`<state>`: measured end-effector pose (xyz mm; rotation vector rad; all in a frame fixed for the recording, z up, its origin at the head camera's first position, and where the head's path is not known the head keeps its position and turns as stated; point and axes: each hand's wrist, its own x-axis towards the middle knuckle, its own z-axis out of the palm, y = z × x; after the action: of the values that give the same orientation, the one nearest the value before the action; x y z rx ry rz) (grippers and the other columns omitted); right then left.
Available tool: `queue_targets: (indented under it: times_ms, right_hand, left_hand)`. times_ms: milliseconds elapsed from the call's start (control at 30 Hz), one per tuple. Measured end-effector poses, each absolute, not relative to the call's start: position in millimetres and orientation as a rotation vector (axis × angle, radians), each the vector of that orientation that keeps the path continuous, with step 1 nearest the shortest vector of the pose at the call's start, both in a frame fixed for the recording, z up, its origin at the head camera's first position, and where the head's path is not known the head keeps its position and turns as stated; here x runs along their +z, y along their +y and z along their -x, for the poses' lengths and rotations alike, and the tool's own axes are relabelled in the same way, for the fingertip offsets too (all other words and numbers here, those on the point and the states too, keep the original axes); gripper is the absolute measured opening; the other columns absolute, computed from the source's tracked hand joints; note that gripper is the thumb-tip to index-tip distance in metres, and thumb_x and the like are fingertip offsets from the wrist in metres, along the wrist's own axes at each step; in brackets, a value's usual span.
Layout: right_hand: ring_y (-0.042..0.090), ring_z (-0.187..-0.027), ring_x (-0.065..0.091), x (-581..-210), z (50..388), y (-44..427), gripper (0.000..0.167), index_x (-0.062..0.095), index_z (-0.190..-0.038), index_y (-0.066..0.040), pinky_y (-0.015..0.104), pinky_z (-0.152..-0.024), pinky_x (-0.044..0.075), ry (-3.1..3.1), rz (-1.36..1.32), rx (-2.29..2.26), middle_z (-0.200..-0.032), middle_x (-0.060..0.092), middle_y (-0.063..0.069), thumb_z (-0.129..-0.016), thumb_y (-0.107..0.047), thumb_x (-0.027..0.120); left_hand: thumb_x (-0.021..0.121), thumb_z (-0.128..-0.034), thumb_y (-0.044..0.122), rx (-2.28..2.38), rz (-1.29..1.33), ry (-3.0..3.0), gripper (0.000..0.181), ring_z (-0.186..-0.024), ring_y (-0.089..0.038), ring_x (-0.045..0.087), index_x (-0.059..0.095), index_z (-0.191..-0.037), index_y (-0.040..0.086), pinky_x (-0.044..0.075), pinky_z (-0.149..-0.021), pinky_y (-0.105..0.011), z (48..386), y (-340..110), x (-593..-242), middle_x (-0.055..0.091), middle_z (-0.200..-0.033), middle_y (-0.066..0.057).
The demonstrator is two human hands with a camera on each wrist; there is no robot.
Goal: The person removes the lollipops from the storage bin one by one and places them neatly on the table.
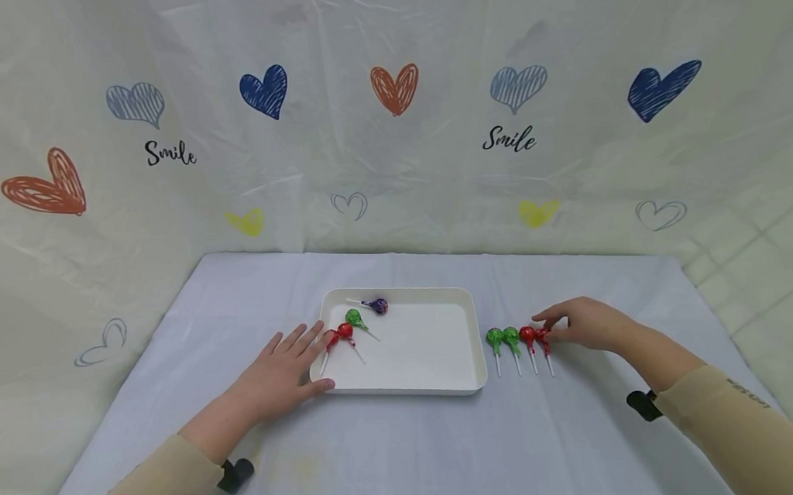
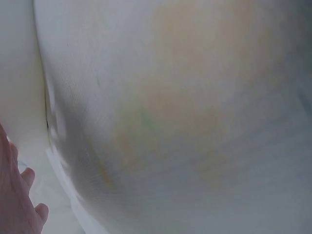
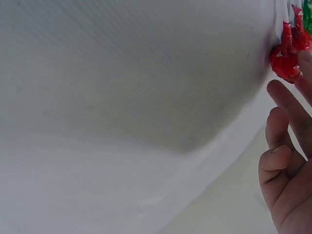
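Note:
My left hand (image 1: pixel 274 377), fingers spread, rests over the left edge of a white tray (image 1: pixel 425 346). In the tray, close to its fingertips, lie two red lollipops, one of them a red lollipop (image 1: pixel 345 331), beside a green lollipop (image 1: pixel 354 318) and a purple lollipop (image 1: pixel 378 305). Right of the tray, two green lollipops (image 1: pixel 511 336) and two red ones stand in a row, sticks toward me. The right hand (image 1: pixel 584 324) pinches the head of the rightmost red lollipop (image 3: pixel 285 66) with thumb and index finger; its other fingers are bent.
A white cloth (image 1: pixel 413 456) covers the table, with faint stains near the front left. Behind the table hangs a pale curtain (image 1: pixel 434 198) printed with hearts and "Smile". Dark wrist cameras sit at both cuffs.

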<state>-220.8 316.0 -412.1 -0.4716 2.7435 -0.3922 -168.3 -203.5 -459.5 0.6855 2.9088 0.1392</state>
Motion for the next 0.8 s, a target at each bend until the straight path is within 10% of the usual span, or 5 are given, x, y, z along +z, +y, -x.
queue_targets:
  times_ms: [800]
  right_hand:
    - [0.025, -0.100, 0.059, -384, 231, 301, 0.038, 0.071, -0.126, -0.017, 0.040, -0.079, 0.053, 2.754, 0.458, -0.421, -0.122, 0.069, 0.008, -0.090, -0.030, 0.073]
  left_hand:
    - [0.045, -0.0880, 0.076, 0.131, -0.698, 2.917, 0.093, -0.152, -0.032, 0.011, 0.021, -0.159, 0.021, 0.010, -0.119, -0.060, 169, -204, -459, 0.011, -0.167, -0.002]
